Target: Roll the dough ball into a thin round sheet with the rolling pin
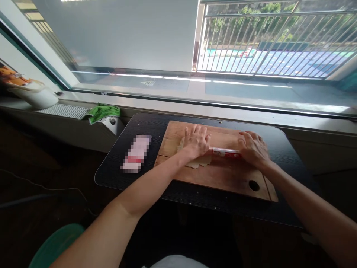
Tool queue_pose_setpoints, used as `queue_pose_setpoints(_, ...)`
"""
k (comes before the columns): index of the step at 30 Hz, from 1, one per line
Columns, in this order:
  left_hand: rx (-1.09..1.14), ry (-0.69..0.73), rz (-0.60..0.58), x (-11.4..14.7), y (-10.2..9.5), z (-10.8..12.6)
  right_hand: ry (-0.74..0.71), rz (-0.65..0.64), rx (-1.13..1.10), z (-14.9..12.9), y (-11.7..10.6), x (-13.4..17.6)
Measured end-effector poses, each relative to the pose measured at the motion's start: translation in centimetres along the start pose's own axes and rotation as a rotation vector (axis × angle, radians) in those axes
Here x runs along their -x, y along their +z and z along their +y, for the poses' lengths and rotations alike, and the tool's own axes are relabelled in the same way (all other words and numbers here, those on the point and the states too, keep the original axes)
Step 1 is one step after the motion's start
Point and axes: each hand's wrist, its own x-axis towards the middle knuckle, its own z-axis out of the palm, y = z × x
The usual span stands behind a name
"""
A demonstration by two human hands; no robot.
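Observation:
A slim tube with red and white print (225,152) lies crosswise over a wooden cutting board (223,178), and both hands rest on it. My left hand (197,139) presses its left end from above, fingers stretched forward and slightly apart. Beneath that hand a thin, pale sheet of dough (199,162) with a ragged edge spreads on the board; part of it is hidden by the hand and forearm. On the tube's right end lies my right hand (253,147), palm down, with its fingers extended. The tube's ends are covered by the hands.
The board sits on a dark table (117,176) with small crumbs. A blurred pink-and-white item (136,153) lies left of the board. By the window are a green cloth (104,112) and a white pot (39,95). A green basin (57,243) stands at lower left.

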Motion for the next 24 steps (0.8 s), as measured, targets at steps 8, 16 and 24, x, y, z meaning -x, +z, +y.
queue_pose_setpoints(8,-0.115,0.024,-0.075,-3.5,1.0,-1.2,0.127,-0.166,0.054,-1.7,0.1,-3.7)
queue_pose_setpoints(16,-0.132,0.208,-0.149,0.3,1.0,-0.6,-0.057,-0.075,0.046,-0.6,-0.2,1.1)
queue_pose_setpoints(24,-0.087,0.060,-0.279,-3.4,0.4,-1.2,0.061,-0.111,-0.042,-1.0,0.5,-2.3)
